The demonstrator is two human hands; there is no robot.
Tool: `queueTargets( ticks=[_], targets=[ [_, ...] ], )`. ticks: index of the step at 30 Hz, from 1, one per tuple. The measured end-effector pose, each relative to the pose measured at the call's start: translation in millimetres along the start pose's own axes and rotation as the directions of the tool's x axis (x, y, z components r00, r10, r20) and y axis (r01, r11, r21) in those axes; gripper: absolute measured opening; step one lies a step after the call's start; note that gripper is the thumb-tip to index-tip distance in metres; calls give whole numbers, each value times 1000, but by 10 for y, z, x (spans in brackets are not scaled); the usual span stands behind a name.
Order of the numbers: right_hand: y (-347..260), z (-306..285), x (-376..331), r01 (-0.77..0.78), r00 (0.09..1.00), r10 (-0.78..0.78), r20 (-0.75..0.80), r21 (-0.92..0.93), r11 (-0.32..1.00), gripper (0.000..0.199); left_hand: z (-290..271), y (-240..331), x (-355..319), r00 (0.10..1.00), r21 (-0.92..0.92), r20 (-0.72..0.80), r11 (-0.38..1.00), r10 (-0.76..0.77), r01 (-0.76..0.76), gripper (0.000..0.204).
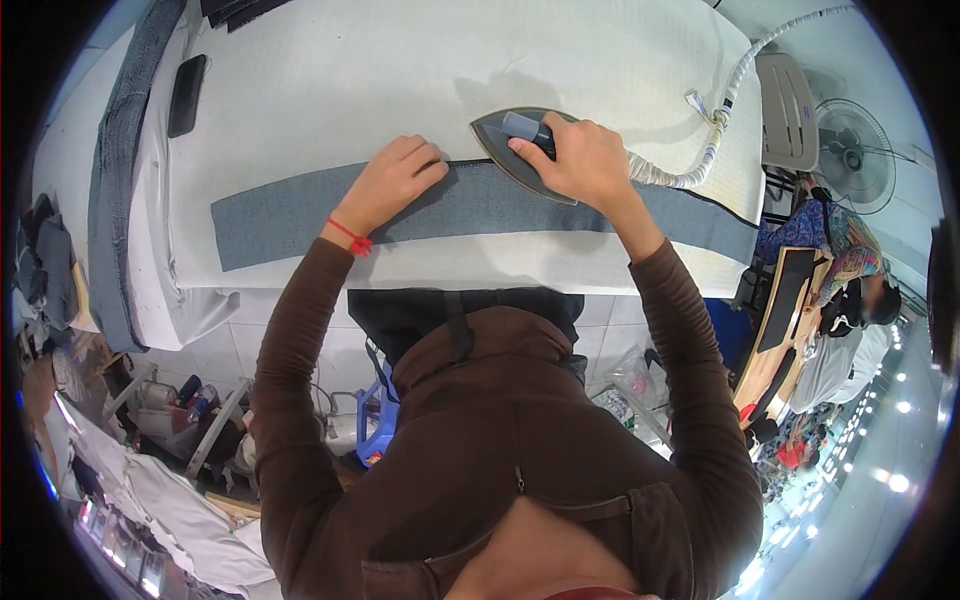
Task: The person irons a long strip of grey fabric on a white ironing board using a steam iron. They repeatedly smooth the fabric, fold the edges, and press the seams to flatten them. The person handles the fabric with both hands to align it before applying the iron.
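Note:
A long strip of grey-blue denim (pixel 290 215) lies across the white padded ironing table (pixel 330 80), with a dark line along part of its far edge. My right hand (pixel 588 165) is closed around the handle of an iron (pixel 490 133). The iron's soleplate rests over the strip's far edge, its tip towards the left. To the left of the iron, my left hand (pixel 395 180) lies on the denim with curled fingers, pinching at the far edge. The fingertips are partly hidden beneath the hand.
A wrapped hose (pixel 715 140) runs from the iron to the upper right. A phone (pixel 187 95) lies at the far left, beside a long hanging denim piece (pixel 118 180). Dark folded cloth (pixel 240 10) sits at the back. A chair (pixel 787 110) and fan (pixel 853 150) stand right.

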State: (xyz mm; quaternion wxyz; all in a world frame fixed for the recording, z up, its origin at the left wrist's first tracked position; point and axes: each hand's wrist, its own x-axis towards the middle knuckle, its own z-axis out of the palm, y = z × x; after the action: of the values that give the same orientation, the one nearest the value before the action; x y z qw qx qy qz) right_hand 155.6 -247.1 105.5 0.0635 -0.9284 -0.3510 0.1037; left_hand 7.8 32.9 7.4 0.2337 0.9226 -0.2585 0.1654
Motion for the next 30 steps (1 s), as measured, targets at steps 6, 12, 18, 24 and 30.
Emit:
queueTargets(
  ticks=[6,12,18,24,30],
  targets=[
    [-72,56,-11,-9,1000,9,-1,0,1000,70,9,4,-16,1000,12,-11,1000,-13,13,23],
    [-218,97,-21,0,999,0,-46,9,1000,67,-9,25,-28,999,7,-31,1000,-26,26,22],
    [-330,88,-5,5,998,-5,-64,4,1000,65,-39,-14,-59,999,20,4,999,-48,48,29],
    [-388,120,-10,13,998,-12,-63,6,1000,64,-73,-68,-128,998,11,63,1000,-24,24,35],
    [-401,179,-8,44,994,-45,-95,-9,999,64,-141,-103,-205,997,49,67,998,-36,33,34]
  ],
)
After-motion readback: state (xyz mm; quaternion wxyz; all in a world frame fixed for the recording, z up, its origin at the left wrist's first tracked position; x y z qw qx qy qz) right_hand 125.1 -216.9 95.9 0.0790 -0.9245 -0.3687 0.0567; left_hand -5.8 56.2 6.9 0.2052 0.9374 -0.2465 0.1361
